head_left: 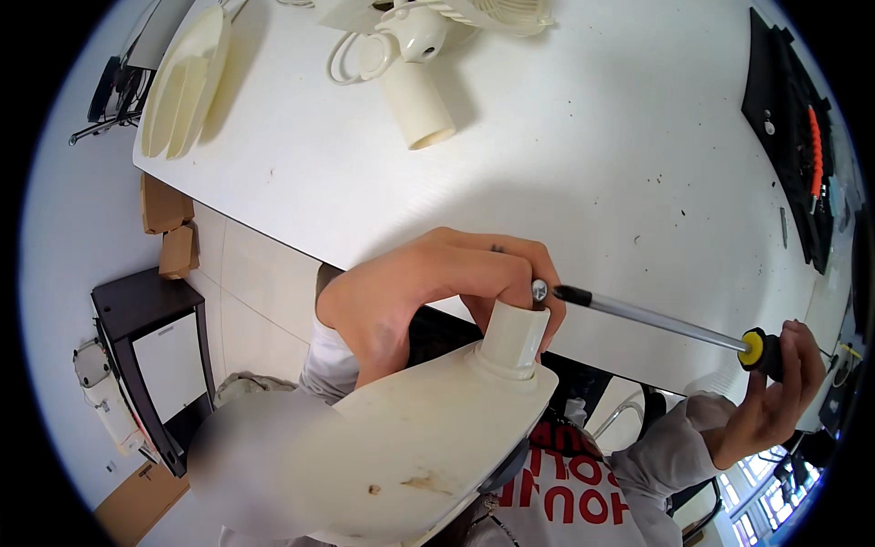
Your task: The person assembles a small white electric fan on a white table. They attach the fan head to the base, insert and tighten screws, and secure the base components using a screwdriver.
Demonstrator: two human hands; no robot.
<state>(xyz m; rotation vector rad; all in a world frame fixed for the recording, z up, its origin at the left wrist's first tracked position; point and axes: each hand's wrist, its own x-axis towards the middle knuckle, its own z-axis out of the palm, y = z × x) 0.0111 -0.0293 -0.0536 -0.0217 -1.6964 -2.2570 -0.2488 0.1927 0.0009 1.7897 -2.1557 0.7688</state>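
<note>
Screw just toward three o'clock from centre, pinched by left hand fingers curled around the cream base post, presumably for steadiness; screwdriver gripped at its handle by right hand fingers near four o'clock, tip just beside the screw, apparently for alignment.

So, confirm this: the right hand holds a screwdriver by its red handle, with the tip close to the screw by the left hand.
Not quite: the handle isn't red. In the head view, the right hand holds the screwdriver by its black and yellow handle, with the tip close to the screw by the left hand.
</note>
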